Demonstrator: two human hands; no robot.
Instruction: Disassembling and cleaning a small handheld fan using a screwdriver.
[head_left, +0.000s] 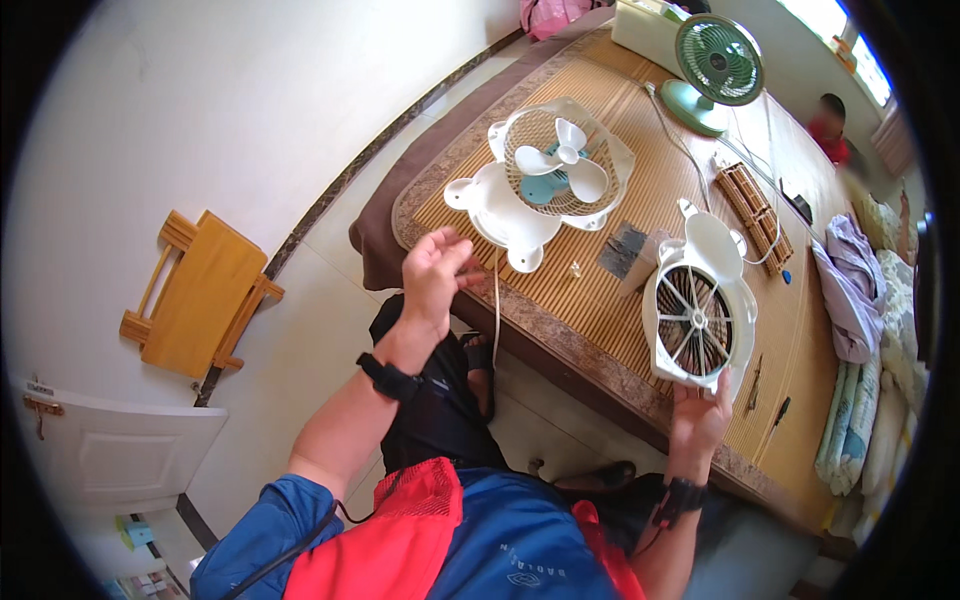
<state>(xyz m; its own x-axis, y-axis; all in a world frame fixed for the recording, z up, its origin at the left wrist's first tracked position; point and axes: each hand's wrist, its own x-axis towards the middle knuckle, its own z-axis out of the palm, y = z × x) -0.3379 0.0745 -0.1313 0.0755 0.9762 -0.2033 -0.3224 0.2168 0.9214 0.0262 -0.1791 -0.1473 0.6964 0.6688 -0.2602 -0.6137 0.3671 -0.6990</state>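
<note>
Gripping a white slatted fan grille [698, 320], right hand [700, 415] fingers closed; left hand [435, 270] fingers loosely curled, empty.

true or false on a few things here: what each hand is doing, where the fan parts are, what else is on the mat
1. The right hand holds the white fan grille cover by its lower edge. True.
2. The left hand grips the green fan. False: the green fan stands far off on the mat, and the left hand is raised near the white cord.
3. The white fan body with its blades lies on the bamboo mat. True.
4. The small wooden folding table stands on the mat. False: it stands on the floor by the wall.
</note>
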